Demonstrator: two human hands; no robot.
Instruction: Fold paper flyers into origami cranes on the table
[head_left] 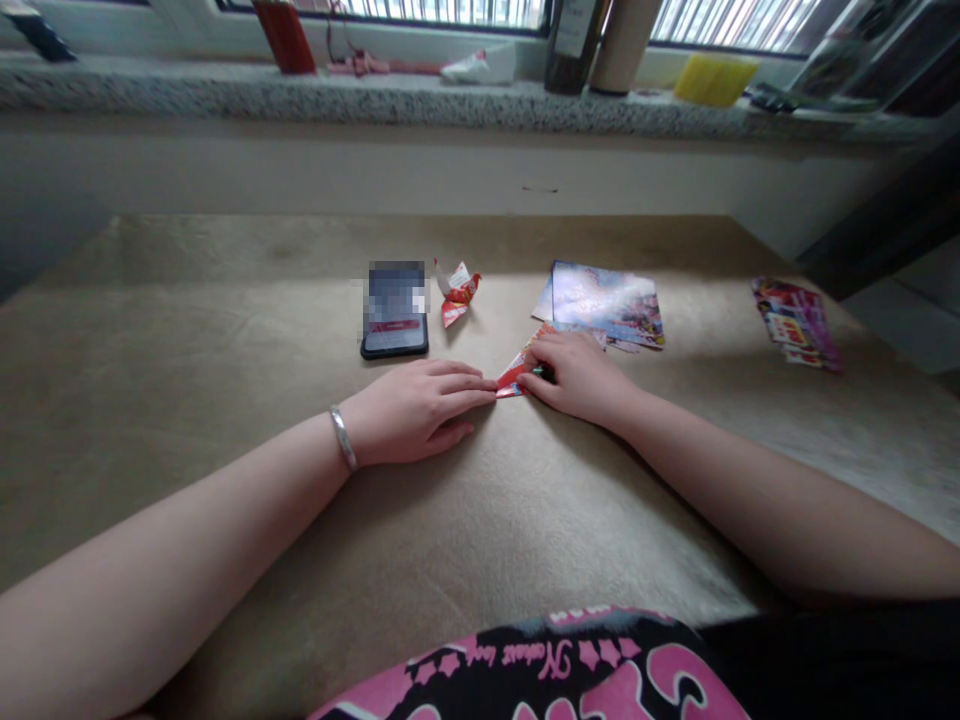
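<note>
A small folded piece of red printed paper (513,377) lies on the beige table cover (225,330) between my hands. My left hand (416,408), with a silver bangle on its wrist, lies flat with its fingers stretched out and the fingertips pressing the paper's left corner. My right hand (574,375) rests on the paper's right part with its fingers curled down onto it. A finished folded paper figure (457,291) in red and white stands behind, beside a dark phone (394,312).
A stack of colourful printed sheets (607,303) lies just behind my right hand. More printed paper (796,322) sits near the table's right edge. A stone windowsill (375,98) at the back carries bottles, a red object and a yellow container (714,79).
</note>
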